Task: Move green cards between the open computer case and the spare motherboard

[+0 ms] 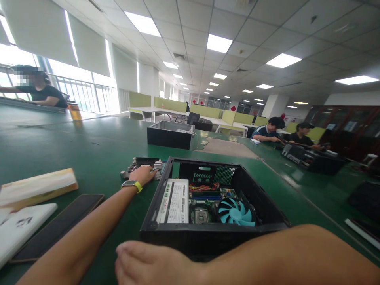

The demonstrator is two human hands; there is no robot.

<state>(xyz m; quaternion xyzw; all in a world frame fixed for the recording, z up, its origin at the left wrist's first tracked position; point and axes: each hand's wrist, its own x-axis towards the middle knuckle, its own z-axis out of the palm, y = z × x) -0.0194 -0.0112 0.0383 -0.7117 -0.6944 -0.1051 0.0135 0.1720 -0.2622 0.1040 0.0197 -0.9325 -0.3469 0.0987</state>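
Observation:
My left hand (143, 175), with a watch and a yellow-green band at the wrist, reaches to a loose motherboard (130, 166) lying on the green table left of the computer case. Its fingers are closed over the board; the fingertips are partly hidden. My right hand (157, 263) is in front of the open black computer case (184, 231), fingers curled together; whatever they may hold is hidden. Inside the case are a white-labelled power supply (176, 202), coloured cables (204, 187), an empty-looking processor socket (202, 215) and a turquoise fan (236, 212).
Another case (169, 136) stands farther back. At left lie a dark flat slab (62, 225), a white box (26, 225) and a wrapped package (41, 186). One person (44, 91) sits far left; two others work at the right by a black case (311, 158).

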